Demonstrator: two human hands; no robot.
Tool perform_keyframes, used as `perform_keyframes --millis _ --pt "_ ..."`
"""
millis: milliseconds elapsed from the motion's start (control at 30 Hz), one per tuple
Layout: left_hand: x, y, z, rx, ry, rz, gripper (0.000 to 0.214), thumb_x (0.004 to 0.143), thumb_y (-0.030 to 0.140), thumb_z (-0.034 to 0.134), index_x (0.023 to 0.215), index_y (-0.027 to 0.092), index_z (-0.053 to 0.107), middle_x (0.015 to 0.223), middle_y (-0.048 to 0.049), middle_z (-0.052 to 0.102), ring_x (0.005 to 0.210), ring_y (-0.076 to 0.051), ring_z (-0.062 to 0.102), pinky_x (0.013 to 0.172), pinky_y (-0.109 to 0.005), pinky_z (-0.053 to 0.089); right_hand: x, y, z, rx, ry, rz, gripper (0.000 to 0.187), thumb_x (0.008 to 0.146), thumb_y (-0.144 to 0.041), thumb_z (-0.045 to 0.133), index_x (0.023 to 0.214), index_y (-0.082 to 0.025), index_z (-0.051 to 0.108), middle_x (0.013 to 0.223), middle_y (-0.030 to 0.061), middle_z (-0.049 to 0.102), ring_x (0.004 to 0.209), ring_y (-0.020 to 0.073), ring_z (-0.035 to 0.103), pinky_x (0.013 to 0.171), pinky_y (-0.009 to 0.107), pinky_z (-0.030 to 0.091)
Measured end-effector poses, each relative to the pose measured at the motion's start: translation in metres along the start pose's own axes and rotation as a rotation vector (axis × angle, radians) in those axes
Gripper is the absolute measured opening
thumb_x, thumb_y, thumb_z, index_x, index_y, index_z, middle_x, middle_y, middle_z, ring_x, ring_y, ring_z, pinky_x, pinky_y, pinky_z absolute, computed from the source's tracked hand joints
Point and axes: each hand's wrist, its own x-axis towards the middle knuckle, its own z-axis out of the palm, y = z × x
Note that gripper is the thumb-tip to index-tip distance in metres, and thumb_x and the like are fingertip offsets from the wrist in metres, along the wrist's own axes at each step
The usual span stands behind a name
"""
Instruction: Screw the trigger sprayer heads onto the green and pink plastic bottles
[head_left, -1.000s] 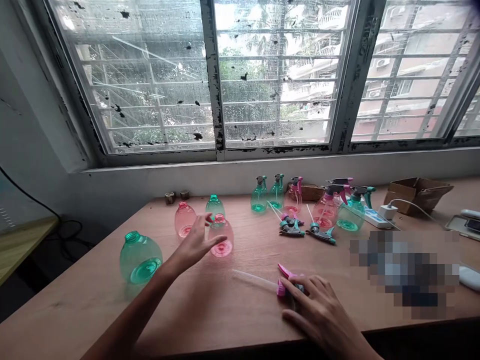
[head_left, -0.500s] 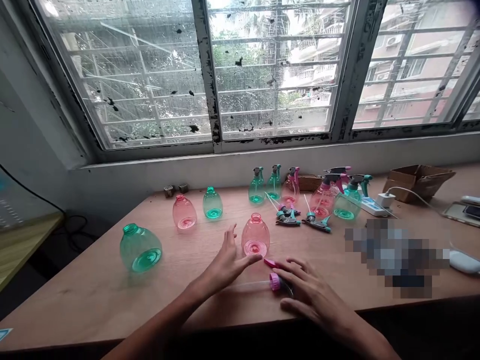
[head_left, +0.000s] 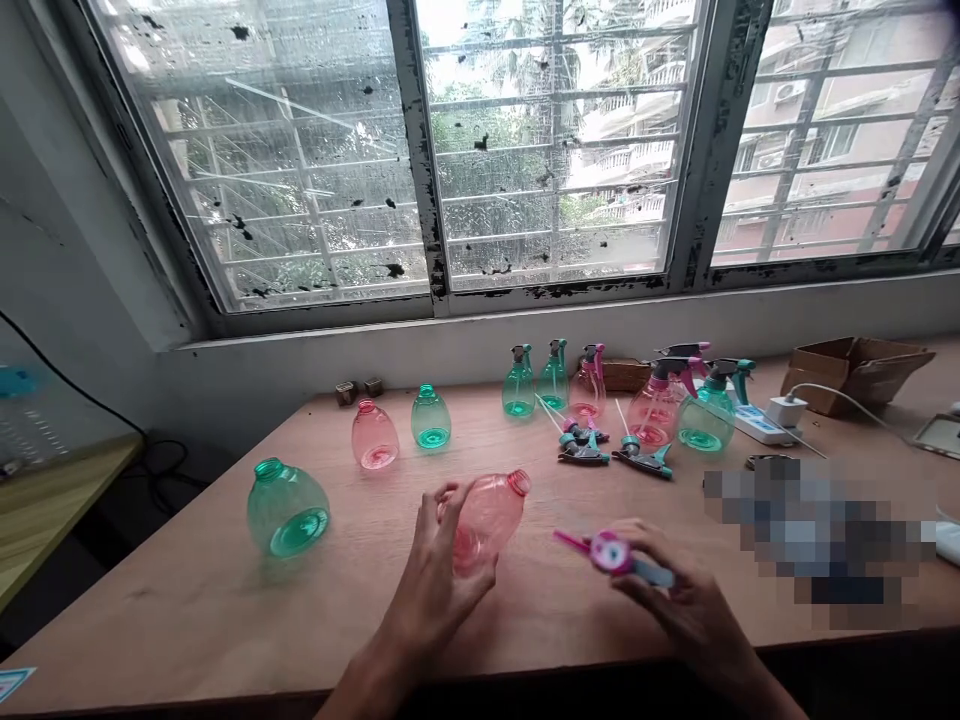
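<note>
My left hand (head_left: pixel 435 570) is closed around the lower part of a see-through pink bottle (head_left: pixel 496 510), which tilts with its open neck toward the upper right. In my right hand (head_left: pixel 667 590) is a spray nozzle head (head_left: pixel 611 553) with a pink collar and trigger and a grey body. Its collar faces me, and its tube cannot be made out. The nozzle is apart from the bottle neck. Farther off on the table lie loose spray heads (head_left: pixel 583 452) with teal triggers, and another loose one (head_left: pixel 643 460) beside them.
Open bottles stand to the left: a large green one (head_left: pixel 289 510), a pink one (head_left: pixel 375 438) and a small green one (head_left: pixel 430 418). Several bottles with sprayers, such as a green one (head_left: pixel 705 415), stand at the back. A cardboard box (head_left: pixel 851 375) and power strip (head_left: pixel 763 424) are at right.
My left hand has taken hold of the pink bottle, tilting it and bringing it nearer. My right hand has picked up the pink-collared spray head from the table and turned it.
</note>
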Motion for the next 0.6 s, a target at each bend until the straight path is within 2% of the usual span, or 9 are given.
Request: perform_keyframes --millis 67,133,167,267,367,467,600 --pt "-0.017 -0.003 0.003 0.021 0.03 -0.007 0.075 0.082 0.013 0.062 0.146 0.035 0.031 0.141 -0.0084 0.036 0.137 -0.031 0.038 0.112 -0.052 0.039 0.0 0.004 0.0 0.233 0.225 0.16 0.028 0.086 -0.052 0.069 0.094 -0.025 0.07 0.079 0.0028 0.074 0.068 0.0229 0.069 0.06 0.031 0.059" --pt "-0.028 -0.007 0.008 0.011 0.055 0.009 0.079 0.083 0.015 0.063 0.148 0.033 0.023 0.143 -0.0101 0.038 0.137 -0.032 0.039 0.113 -0.055 0.037 0.001 0.007 0.001 0.425 0.378 0.316 0.034 0.085 -0.057 0.068 0.091 -0.023 0.068 0.069 -0.0009 0.069 0.051 0.0155 0.06 0.04 0.02 0.049" --pt "-0.03 -0.009 0.011 -0.019 0.06 0.015 0.08 0.082 0.016 0.063 0.148 0.031 0.021 0.145 -0.0116 0.038 0.137 -0.032 0.039 0.114 -0.056 0.036 0.001 0.007 0.0 0.488 0.415 0.374 0.036 0.083 -0.058 0.069 0.088 -0.022 0.068 0.068 -0.0015 0.068 0.051 0.0136 0.057 0.037 0.016 0.046" --pt "-0.031 -0.014 0.013 -0.149 0.013 -0.031 0.076 0.079 0.019 0.067 0.142 0.026 0.026 0.145 -0.0144 0.039 0.136 -0.032 0.042 0.113 -0.055 0.038 0.004 0.008 -0.003 0.601 0.431 0.465 0.037 0.077 -0.056 0.077 0.081 -0.02 0.07 0.068 -0.0016 0.066 0.061 0.0119 0.058 0.049 0.011 0.049" --pt "-0.028 -0.013 0.008 -0.155 0.027 -0.079 0.07 0.078 0.019 0.068 0.139 0.028 0.034 0.145 -0.0111 0.037 0.139 -0.031 0.038 0.114 -0.054 0.036 0.004 0.01 -0.007 0.69 0.404 0.496 0.035 0.071 -0.051 0.084 0.084 -0.02 0.073 0.071 -0.0026 0.067 0.065 0.012 0.058 0.059 0.012 0.052" --pt "-0.029 -0.01 0.002 -0.076 0.113 -0.087 0.068 0.08 0.02 0.069 0.14 0.034 0.038 0.146 -0.007 0.032 0.142 -0.03 0.03 0.115 -0.054 0.033 0.004 0.013 -0.007 0.65 0.335 0.544 0.037 0.069 -0.051 0.085 0.078 -0.017 0.074 0.068 -0.0015 0.066 0.064 0.0119 0.056 0.057 0.012 0.05" --pt "-0.031 -0.011 0.003 -0.057 0.144 -0.117 0.068 0.082 0.023 0.07 0.141 0.035 0.037 0.144 -0.0065 0.032 0.141 -0.031 0.03 0.116 -0.055 0.031 0.004 0.014 -0.006 0.531 0.271 0.554 0.038 0.072 -0.052 0.082 0.072 -0.016 0.073 0.065 -0.0009 0.062 0.062 0.0133 0.054 0.055 0.016 0.048"
